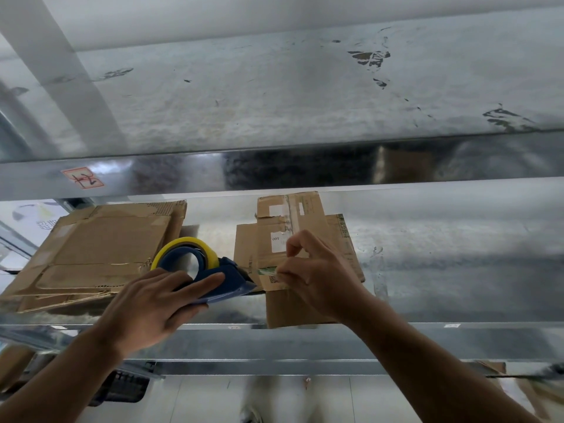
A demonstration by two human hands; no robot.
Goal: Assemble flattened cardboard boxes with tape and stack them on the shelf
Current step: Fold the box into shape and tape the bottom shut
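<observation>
Taping step beginning. Left hand (152, 309) gripping dispenser (219, 279); right hand (317, 279) pinching tape end (268, 271), apparently drawing it over flat box (293, 312) lying on shelf (457, 270) beside stack (91, 254). Next move calling for squaring box, aligning tape along seam.

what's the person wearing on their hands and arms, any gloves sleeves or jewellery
Nothing that shows. The left hand and right hand are bare: no gloves, and no rings show. The left forearm and right forearm are uncovered down to the frame edge: no sleeves, watch or wristband.
</observation>
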